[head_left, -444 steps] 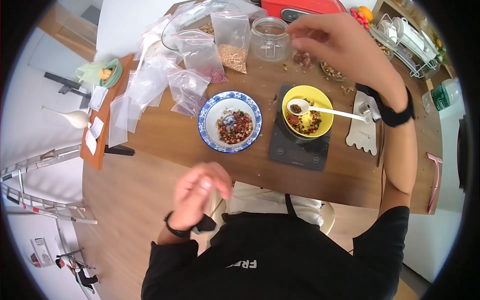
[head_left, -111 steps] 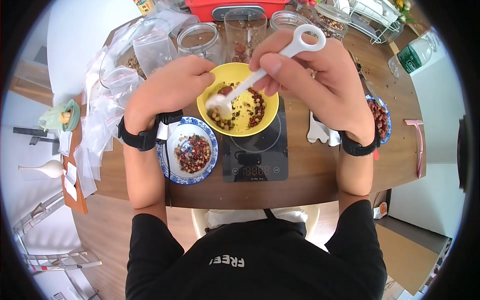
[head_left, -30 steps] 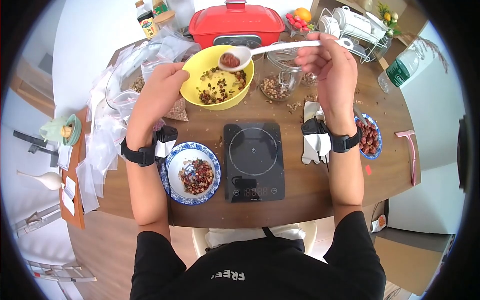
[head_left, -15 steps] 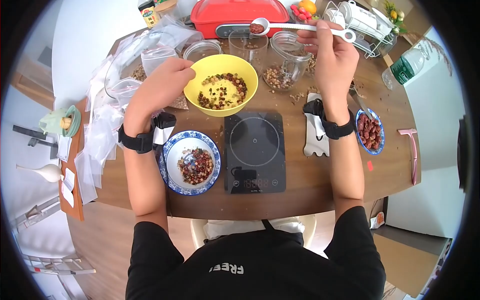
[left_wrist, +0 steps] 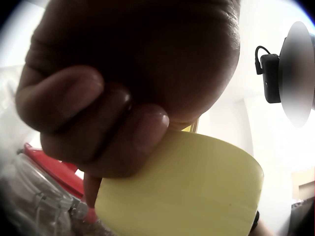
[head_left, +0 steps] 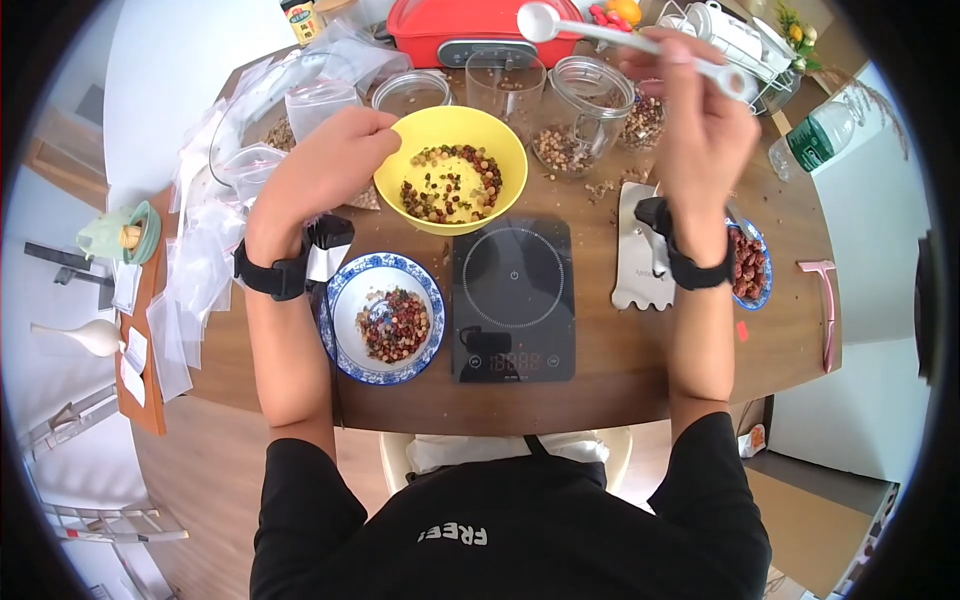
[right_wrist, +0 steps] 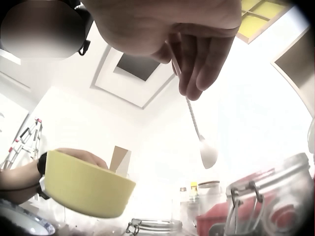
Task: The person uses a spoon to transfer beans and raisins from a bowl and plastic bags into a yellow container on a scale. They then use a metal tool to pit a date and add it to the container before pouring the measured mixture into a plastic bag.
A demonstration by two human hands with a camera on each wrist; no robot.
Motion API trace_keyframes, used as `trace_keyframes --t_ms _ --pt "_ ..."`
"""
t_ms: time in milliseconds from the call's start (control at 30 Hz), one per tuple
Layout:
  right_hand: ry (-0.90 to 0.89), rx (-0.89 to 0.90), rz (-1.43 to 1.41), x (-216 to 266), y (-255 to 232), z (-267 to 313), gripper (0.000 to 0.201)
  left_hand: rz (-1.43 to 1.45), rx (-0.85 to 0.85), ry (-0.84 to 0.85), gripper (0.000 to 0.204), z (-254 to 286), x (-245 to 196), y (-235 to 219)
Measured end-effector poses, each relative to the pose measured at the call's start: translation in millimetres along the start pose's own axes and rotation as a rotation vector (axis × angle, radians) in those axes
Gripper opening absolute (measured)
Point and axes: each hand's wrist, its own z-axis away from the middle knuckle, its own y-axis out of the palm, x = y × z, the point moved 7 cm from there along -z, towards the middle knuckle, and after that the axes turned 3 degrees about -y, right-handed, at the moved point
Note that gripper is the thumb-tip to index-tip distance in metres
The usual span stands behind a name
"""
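In the head view the left hand (head_left: 335,160) pinches the left rim of a yellow bowl (head_left: 455,222), its fingers curled at the edge. Mixed beans and grains lie inside the bowl, which is raised behind a black scale (head_left: 513,300). The right hand (head_left: 705,130) pinches the handle of a white spoon (head_left: 540,22), holding it above the glass jars; the spoon's bowl looks empty. The left wrist view shows curled fingers against the yellow bowl (left_wrist: 187,191). In the right wrist view the spoon (right_wrist: 208,153) hangs below the fingers.
A blue-rimmed bowl of mixed beans (head_left: 435,350) stands front left. Behind are a glass jar (head_left: 585,115), a clear container (head_left: 505,90) and a red appliance (head_left: 480,25). Plastic bags lie left; a white board (head_left: 640,260) and a plate of dark red pieces (head_left: 750,265) lie right.
The dark red piece seen in the spoon is gone from it. The right hand has moved slightly right and the spoon is tilted differently. The yellow bowl has shifted slightly right since half a second ago.
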Motion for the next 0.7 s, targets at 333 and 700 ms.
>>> trace_keyframes --t_ms 333,700 --pt "0.078 0.560 -0.122 63 -8 12 0.027 -0.102 0.039 0.232 0.033 17 -29 15" --pt "-0.027 0.656 -0.134 63 7 13 0.022 -0.138 -0.032 0.256 0.028 21 -35 10"
